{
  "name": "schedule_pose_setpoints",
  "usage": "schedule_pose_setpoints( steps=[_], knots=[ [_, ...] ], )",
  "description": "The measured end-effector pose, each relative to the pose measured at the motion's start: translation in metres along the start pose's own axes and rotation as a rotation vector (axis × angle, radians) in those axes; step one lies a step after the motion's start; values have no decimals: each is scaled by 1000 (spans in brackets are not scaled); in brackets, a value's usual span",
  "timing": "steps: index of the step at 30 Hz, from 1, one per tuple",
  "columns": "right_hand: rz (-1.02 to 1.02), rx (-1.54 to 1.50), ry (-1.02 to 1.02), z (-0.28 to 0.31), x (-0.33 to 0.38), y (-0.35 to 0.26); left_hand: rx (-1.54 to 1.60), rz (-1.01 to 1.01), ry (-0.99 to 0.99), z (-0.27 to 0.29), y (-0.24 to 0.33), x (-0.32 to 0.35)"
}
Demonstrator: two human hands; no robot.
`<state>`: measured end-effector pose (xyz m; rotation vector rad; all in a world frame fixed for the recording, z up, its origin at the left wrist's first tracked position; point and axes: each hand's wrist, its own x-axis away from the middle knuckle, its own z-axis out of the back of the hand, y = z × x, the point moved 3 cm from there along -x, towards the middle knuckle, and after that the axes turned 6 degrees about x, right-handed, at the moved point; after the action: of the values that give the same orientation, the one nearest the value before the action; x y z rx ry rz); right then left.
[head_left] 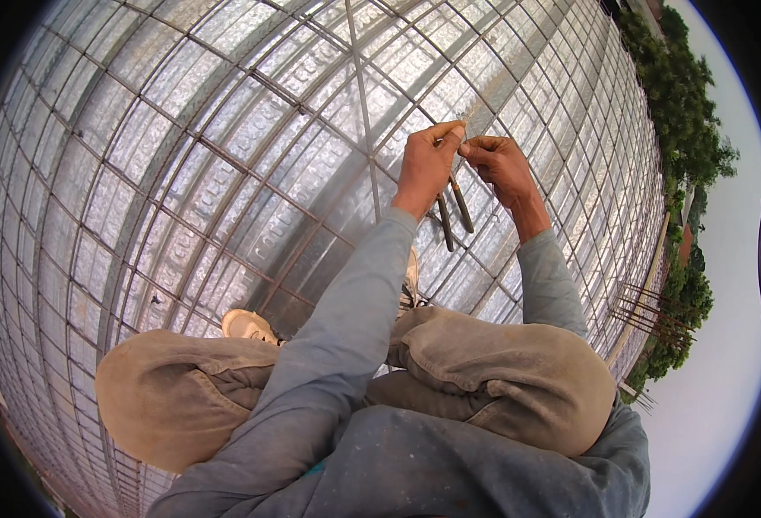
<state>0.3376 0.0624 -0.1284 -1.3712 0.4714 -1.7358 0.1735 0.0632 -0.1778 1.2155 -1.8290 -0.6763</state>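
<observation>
My left hand [430, 166] is closed in a pinch, thumb against forefinger, above a grid of thin steel bars [360, 82]. Right beside it, my right hand [503, 173] pinches too, the fingertips of both hands nearly meeting. Thin brownish wire [471, 114] shows just past the fingertips, though its lower part is hidden. Below the left hand stick out the two dark handles of pincers [461, 207]. Their head is covered by the hand, and I cannot tell whether they are held or rest on the bars.
Ribbed shiny metal decking [251, 129] lies under the bar grid. My shoes [249, 325] stand among the bars, with my bent knees [518, 380] close below my arms. Bare bar ends [648, 315] jut out at the right edge, beside trees [682, 112].
</observation>
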Motion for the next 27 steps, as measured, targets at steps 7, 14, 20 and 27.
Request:
schedule_pose_setpoints(
  steps=[7,14,20,27],
  knots=[
    [34,-205,-104,-26,6,-26,387,33,23,12,25,-5],
    [165,-235,43,-37,18,-51,787,93,284,17,59,-4],
    [185,-25,159,-72,33,-78,973,17,492,23,99,0],
    [412,409,479,-120,96,-100,679,-146,606,21,156,26]
  ],
)
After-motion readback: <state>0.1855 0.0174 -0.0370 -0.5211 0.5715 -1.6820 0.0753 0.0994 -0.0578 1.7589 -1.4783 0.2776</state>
